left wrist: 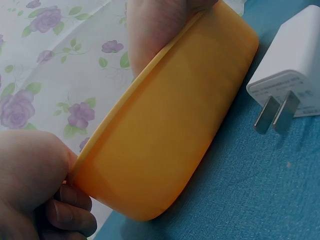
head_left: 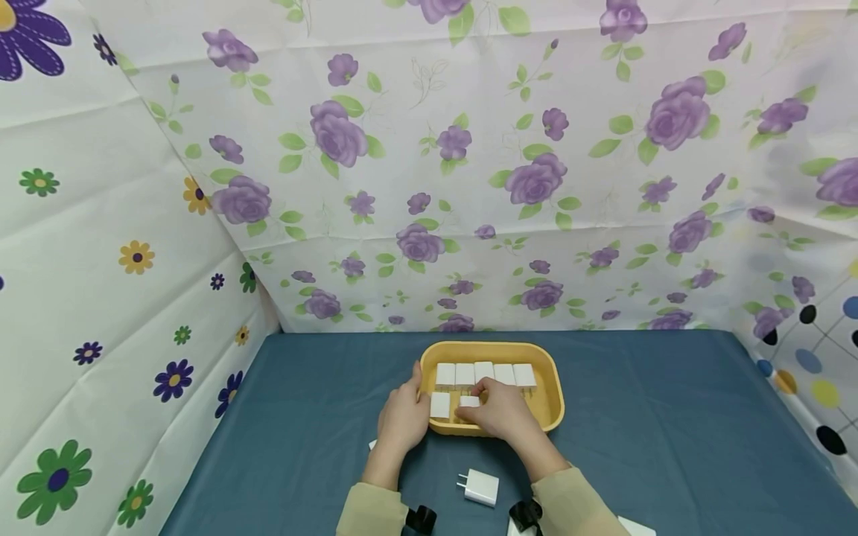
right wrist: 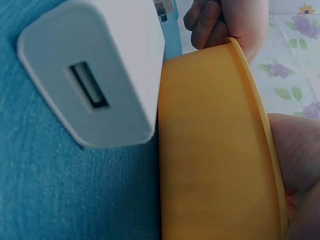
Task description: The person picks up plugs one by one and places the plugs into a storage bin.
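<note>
A yellow tray point(head_left: 558, 402) stands on the blue cloth, with a row of several white chargers point(head_left: 445, 374) along its back side. One more charger point(head_left: 439, 405) lies at its front left. My left hand point(head_left: 404, 413) grips the tray's left end by the rim, fingers curled on the outside in the left wrist view. Over the front of the tray, my right hand point(head_left: 504, 411) pinches a white charger point(head_left: 469, 401) just right of the front-left one. In both wrist views the tray's wall hides what is inside.
On the cloth in front of the tray lies a white two-pronged charger point(head_left: 481, 487), close beside the tray wall. Another white piece point(head_left: 635, 527) shows at the bottom edge, by the right sleeve. Flowered sheets point(head_left: 415, 149) hang behind and at the sides of the table.
</note>
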A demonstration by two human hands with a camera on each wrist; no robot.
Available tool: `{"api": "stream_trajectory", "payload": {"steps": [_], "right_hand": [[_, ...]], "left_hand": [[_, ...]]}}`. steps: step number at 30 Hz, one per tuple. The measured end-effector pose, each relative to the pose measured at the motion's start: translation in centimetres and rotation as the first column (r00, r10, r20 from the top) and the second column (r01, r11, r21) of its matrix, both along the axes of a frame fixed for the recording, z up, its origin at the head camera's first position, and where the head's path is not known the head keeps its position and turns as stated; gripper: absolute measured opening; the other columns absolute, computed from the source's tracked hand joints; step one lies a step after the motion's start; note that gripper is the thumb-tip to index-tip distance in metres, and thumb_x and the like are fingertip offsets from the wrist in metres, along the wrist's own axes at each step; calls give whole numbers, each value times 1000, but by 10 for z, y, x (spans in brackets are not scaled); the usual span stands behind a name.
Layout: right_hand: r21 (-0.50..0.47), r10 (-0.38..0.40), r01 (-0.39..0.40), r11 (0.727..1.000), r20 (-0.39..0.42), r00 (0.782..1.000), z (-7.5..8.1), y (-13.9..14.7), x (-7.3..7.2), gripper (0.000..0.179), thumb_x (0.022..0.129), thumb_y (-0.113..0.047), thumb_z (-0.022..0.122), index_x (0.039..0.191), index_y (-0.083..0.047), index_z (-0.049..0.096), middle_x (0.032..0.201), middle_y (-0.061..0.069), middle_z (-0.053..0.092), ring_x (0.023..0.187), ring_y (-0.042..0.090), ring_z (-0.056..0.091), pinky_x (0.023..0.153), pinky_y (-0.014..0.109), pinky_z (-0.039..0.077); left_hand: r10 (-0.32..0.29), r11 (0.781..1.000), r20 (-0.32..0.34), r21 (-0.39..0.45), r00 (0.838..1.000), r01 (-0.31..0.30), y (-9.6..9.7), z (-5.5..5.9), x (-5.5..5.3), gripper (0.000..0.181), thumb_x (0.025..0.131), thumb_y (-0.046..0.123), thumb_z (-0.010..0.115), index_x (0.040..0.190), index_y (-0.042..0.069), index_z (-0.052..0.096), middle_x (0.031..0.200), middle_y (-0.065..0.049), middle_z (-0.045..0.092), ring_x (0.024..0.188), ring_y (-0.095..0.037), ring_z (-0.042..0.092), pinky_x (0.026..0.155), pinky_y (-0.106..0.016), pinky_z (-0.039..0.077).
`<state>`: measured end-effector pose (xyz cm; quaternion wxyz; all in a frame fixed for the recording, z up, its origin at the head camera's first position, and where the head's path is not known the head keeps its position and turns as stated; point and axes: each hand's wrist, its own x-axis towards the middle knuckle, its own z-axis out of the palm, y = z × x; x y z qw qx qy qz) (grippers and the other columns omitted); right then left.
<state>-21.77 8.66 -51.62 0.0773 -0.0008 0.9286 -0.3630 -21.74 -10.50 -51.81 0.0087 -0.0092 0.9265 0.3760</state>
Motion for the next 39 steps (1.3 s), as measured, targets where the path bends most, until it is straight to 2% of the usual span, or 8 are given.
{"api": "stream_trajectory", "payload": {"steps": [5, 13, 22, 26, 29, 32, 36, 39], "right_hand": [[-16, 8, -8, 1000, -4, 1000, -1, 1, 0, 45, 84, -42, 91, 112, -11, 73, 75, 3, 59, 65, 21, 53, 60, 36, 41], [-53, 10, -10, 999, 4, 1000, 0, 2, 2, 42, 87, -34, 89, 116, -8, 73, 74, 4, 59, 61, 21, 52, 57, 36, 41], [-59, 9, -8, 998, 17, 1000, -1, 1, -2, 36, 90, -31, 88, 115, -10, 73, 74, 4, 60, 60, 21, 51, 58, 36, 41], [-75, 4, -3, 997, 18, 1000, -2, -1, -2, 32, 91, -28, 87, 113, -11, 72, 71, 4, 59, 58, 20, 52, 57, 35, 42], [-94, 9, -8, 996, 8, 1000, -2, 0, -2, 29, 91, -25, 87, 112, -11, 71, 70, 4, 59, 56, 19, 53, 56, 34, 43], [-105, 13, -12, 994, 10, 1000, -1, 1, -2, 29, 91, -23, 86, 112, -10, 71, 70, 3, 60, 57, 19, 54, 56, 34, 44], [-107, 17, -15, 994, 16, 1000, -1, 1, -1, 29, 92, -23, 86, 113, -10, 71, 72, 3, 61, 58, 19, 55, 57, 34, 45], [-108, 19, -17, 994, 16, 1000, -1, 0, -1, 29, 92, -23, 85, 114, -9, 71, 72, 3, 61, 59, 19, 55, 57, 34, 45]], "left_hand": [[9, 1000, -10, -8, 1000, -9, 1, 0, 0, 61, 105, 14, 55, 165, 5, 41, 129, -25, 72, 72, -24, 66, 61, -44, 47], [8, 1000, -15, -8, 1000, -8, 1, 0, 0, 62, 105, 14, 56, 164, 5, 42, 131, -25, 71, 72, -24, 65, 61, -45, 47], [6, 1000, 0, 13, 1000, -6, 1, -1, 0, 62, 105, 14, 55, 165, 5, 41, 94, -22, 72, 51, -23, 46, 51, -40, 34], [8, 1000, 8, 9, 1000, -8, 1, 0, -1, 62, 106, 14, 54, 165, 5, 40, 75, -15, 62, 50, -23, 44, 50, -40, 33], [10, 1000, 7, 3, 1000, -10, 2, 0, -2, 62, 106, 14, 54, 165, 5, 40, 75, -15, 62, 51, -23, 47, 51, -40, 35], [10, 1000, 3, -4, 1000, -10, 3, -1, -2, 62, 105, 13, 55, 165, 4, 41, 99, -23, 73, 56, -23, 52, 54, -40, 38], [13, 1000, -4, -11, 1000, -13, 3, -1, -2, 62, 105, 12, 56, 164, 4, 42, 126, -26, 72, 63, -22, 57, 56, -41, 41], [15, 1000, 3, -2, 1000, -15, 3, 0, -1, 62, 105, 13, 55, 165, 5, 41, 107, -25, 74, 59, -23, 55, 54, -41, 39]]}}
